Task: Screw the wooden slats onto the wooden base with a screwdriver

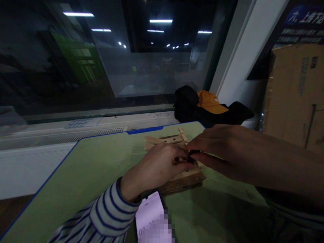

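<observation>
A small wooden assembly (165,139) of light slats with holes lies on a thicker wood block (186,180) on the green mat (83,168). My left hand (154,168), in a striped sleeve, rests on the block with its fingers curled. My right hand (227,150) reaches in from the right, thumb and forefinger pinched. Both hands meet on a small dark part (191,158) above the wood; I cannot make out what it is. Much of the assembly is hidden under the hands.
A phone (152,217) with a lit pink screen lies by my left wrist. A black bag with an orange cap (211,103) sits behind the mat. A cardboard box (295,94) stands at right. A dark window and a white sill run along the back.
</observation>
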